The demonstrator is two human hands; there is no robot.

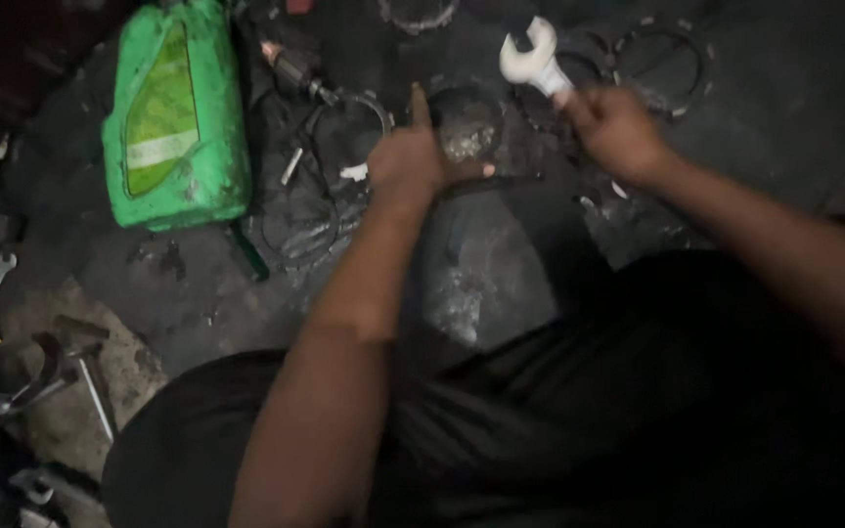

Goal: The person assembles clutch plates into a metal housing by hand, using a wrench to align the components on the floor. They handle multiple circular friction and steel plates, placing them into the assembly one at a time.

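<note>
Head view, right hand: my right hand (616, 127) has its fingers wrapped round the handle of a pale metal open-ended spanner (534, 57), its long axis running up and left, away from me.
Head view, left hand: my left hand (411, 161) rests beside a dark round metal part (466, 125) on the greasy floor (188, 293), index finger straight out, thumb spread toward the part.
Relation: the spanner head sits just beyond and right of that part; the left hand is nearer.
Aside: green plastic oil jug (176, 117), far left.

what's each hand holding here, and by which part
The right hand holds an open-end spanner by its shank, jaw end pointing up and away. The left hand grips nothing visible; it rests by a dark round metal part.
</note>
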